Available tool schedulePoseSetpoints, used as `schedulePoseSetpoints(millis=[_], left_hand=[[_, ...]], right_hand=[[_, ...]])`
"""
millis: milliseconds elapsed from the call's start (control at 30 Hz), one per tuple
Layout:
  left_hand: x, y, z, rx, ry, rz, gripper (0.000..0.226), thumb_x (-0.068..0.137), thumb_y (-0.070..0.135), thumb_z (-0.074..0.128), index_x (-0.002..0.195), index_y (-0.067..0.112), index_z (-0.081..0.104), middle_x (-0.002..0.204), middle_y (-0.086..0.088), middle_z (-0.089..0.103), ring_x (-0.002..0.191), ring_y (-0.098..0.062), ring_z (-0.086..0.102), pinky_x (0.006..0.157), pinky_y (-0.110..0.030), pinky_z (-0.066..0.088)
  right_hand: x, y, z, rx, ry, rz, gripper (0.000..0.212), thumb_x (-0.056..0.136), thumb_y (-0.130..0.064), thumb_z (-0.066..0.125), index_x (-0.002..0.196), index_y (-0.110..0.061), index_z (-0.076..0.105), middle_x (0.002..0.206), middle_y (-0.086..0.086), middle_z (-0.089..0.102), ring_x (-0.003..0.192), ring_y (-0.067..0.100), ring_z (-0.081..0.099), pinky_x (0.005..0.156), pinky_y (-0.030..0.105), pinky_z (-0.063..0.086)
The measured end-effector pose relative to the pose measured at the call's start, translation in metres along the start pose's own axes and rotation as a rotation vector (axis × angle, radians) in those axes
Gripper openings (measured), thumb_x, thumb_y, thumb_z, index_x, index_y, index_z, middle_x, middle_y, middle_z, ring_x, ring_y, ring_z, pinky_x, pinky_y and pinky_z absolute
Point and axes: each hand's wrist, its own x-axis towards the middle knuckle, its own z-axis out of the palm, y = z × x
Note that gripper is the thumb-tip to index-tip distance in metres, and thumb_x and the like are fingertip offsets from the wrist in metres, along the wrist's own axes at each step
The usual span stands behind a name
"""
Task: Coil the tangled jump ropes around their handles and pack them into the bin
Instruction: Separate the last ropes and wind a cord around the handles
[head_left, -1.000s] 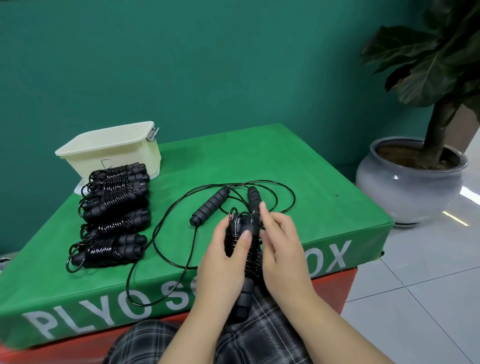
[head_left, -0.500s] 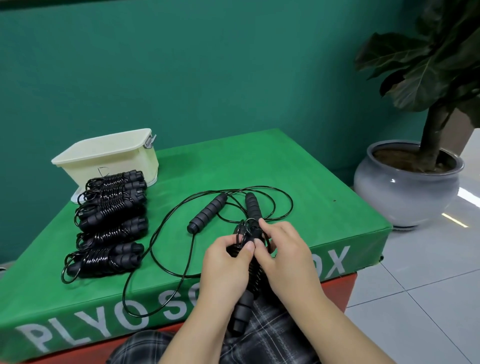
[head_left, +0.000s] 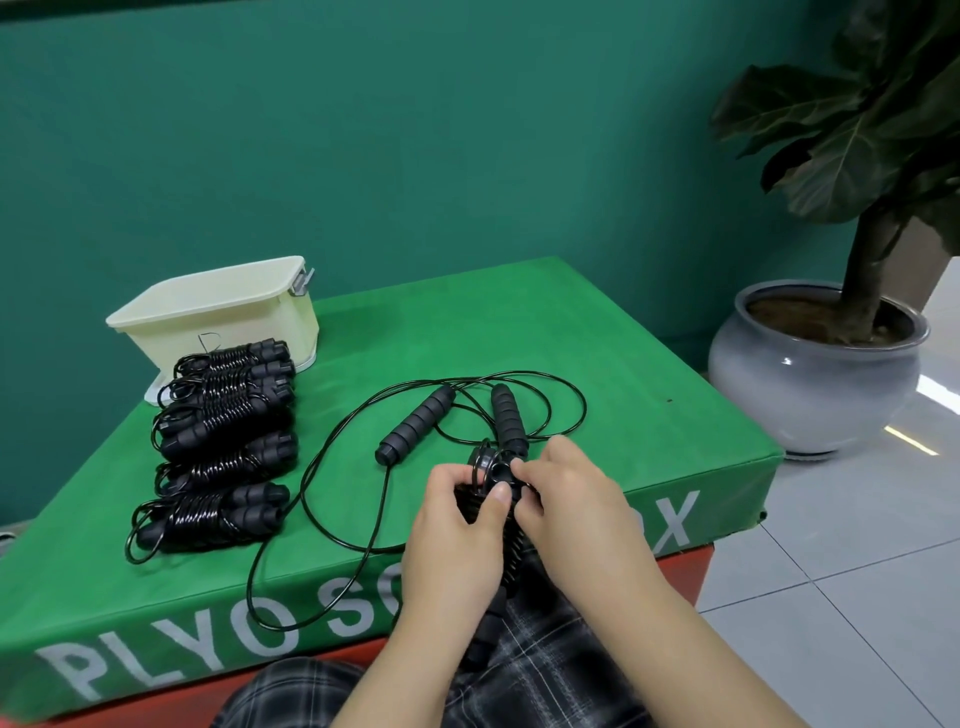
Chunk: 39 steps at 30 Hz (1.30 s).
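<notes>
My left hand (head_left: 451, 540) grips a black jump rope bundle (head_left: 511, 551), its handles wrapped in coiled cord, held upright over my lap at the box's front edge. My right hand (head_left: 566, 509) pinches the cord loops at the bundle's top end. Behind my hands an uncoiled black rope (head_left: 332, 499) sprawls on the green top, with its two foam handles (head_left: 415, 423) lying apart. Several coiled ropes (head_left: 223, 447) lie in a row at the left. The cream bin (head_left: 218, 317) stands at the back left.
The green plyo box (head_left: 597, 364) carries everything; its front edge is near my knees. A grey pot with a large plant (head_left: 815, 374) stands on the tiled floor to the right. A green wall rises behind.
Both hands have closed in on the top end of the held bundle, and my right fingers now pinch the loops there. The rest stays where it was.
</notes>
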Motion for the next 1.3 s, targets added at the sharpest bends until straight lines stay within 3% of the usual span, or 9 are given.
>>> schedulePoseSetpoints(millis=[133,300,433,533,700,933,1067,1133,1300], left_hand=[[-0.004,-0.004,-0.004,0.102,-0.024,0.139,0.013,0.092,0.037,0.052,0.093,0.032,0.04,0.083,0.013,0.059,0.075,-0.006,0.056,0.061,-0.029,0.04],[-0.002,-0.009,-0.008,-0.067,-0.015,0.175,0.013,0.09,0.025,0.059,0.091,0.03,0.047,0.085,0.017,0.061,0.081,0.001,0.057,0.07,-0.022,0.043],[0.002,-0.012,-0.013,-0.367,-0.002,0.051,0.019,0.083,0.007,0.067,0.091,0.022,0.059,0.089,0.005,0.069,0.088,-0.013,0.064,0.083,-0.031,0.048],[0.003,-0.01,-0.018,-0.509,-0.021,-0.033,0.016,0.081,0.002,0.069,0.091,0.015,0.066,0.087,-0.003,0.073,0.083,-0.019,0.067,0.078,-0.036,0.05],[0.001,-0.004,-0.025,-0.334,0.055,0.05,0.018,0.077,0.012,0.074,0.082,0.023,0.06,0.091,0.006,0.071,0.089,-0.018,0.066,0.081,-0.041,0.052],[-0.009,0.013,-0.031,-0.153,0.125,0.311,0.031,0.08,0.01,0.07,0.078,0.031,0.047,0.102,0.038,0.057,0.093,0.007,0.055,0.075,-0.004,0.037],[-0.009,0.011,-0.029,-0.151,0.089,0.423,0.007,0.086,0.039,0.055,0.087,0.045,0.051,0.12,0.027,0.053,0.115,-0.008,0.054,0.094,-0.029,0.044],[-0.011,0.01,-0.028,-0.121,0.065,0.48,0.012,0.087,0.043,0.044,0.093,0.043,0.055,0.122,0.028,0.05,0.123,-0.006,0.049,0.097,-0.031,0.043],[-0.009,0.008,-0.035,-0.149,0.102,0.478,0.016,0.084,0.039,0.047,0.096,0.046,0.055,0.107,0.018,0.058,0.112,-0.009,0.056,0.092,-0.043,0.049]], right_hand=[[-0.001,0.001,0.004,-0.001,0.067,-0.055,0.018,0.069,0.0,0.078,0.085,-0.006,0.072,0.068,-0.002,0.044,0.047,0.013,0.038,0.041,0.011,0.017],[-0.006,0.0,0.009,0.122,0.235,-0.015,0.027,0.074,-0.013,0.069,0.1,-0.013,0.072,0.075,-0.006,0.061,0.062,0.01,0.057,0.054,0.017,0.041],[-0.006,-0.006,0.009,0.234,0.286,-0.02,0.019,0.076,-0.015,0.064,0.091,-0.01,0.074,0.075,-0.004,0.06,0.071,0.01,0.052,0.062,0.019,0.043],[-0.006,-0.011,0.007,0.265,0.275,-0.028,0.018,0.077,-0.016,0.062,0.089,-0.009,0.074,0.074,-0.005,0.054,0.07,0.012,0.05,0.059,0.023,0.043],[-0.005,-0.013,0.002,0.275,0.305,-0.095,0.016,0.079,-0.015,0.063,0.089,-0.009,0.073,0.075,-0.012,0.044,0.062,-0.007,0.041,0.057,0.004,0.033],[-0.003,-0.02,0.003,0.41,0.391,-0.193,0.026,0.088,-0.022,0.052,0.098,-0.009,0.073,0.081,-0.004,0.051,0.076,0.013,0.051,0.065,0.021,0.042],[-0.002,-0.014,0.008,0.553,0.453,-0.124,0.018,0.09,-0.014,0.06,0.099,-0.011,0.074,0.089,-0.007,0.049,0.087,0.001,0.05,0.074,0.013,0.042],[-0.003,-0.01,0.009,0.612,0.455,-0.06,0.015,0.088,-0.011,0.062,0.097,-0.013,0.075,0.091,-0.005,0.049,0.089,-0.004,0.05,0.076,0.007,0.039],[-0.009,-0.012,0.011,0.648,0.429,-0.079,0.014,0.089,-0.014,0.062,0.096,-0.016,0.075,0.095,-0.004,0.049,0.092,-0.002,0.05,0.079,0.006,0.038]])
